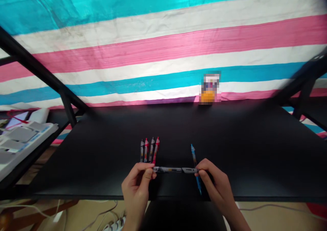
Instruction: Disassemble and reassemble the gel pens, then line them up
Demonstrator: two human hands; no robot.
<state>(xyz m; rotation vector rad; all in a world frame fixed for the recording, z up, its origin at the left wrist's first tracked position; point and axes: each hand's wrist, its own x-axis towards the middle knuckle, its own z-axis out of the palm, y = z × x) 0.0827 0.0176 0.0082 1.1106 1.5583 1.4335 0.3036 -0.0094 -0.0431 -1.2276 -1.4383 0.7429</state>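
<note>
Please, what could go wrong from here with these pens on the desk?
The pen held between both hands seems to be in two parts, so a small inner piece could perhaps drop out. The left hand is close to the row of four pens and might knock them. The blue pen reaches near the front edge of the black desk under the right hand, so it could roll off.

Black desktop (173, 149) between four pens (149, 150) and a blue pen (193, 154) leaves a passage.

We note a striped cyan, white and pink tarpaulin (163, 50) hanging behind a black desk (230, 139), angled black metal frame struts (33, 60) at both sides, tan floor (84, 214) below.
</note>
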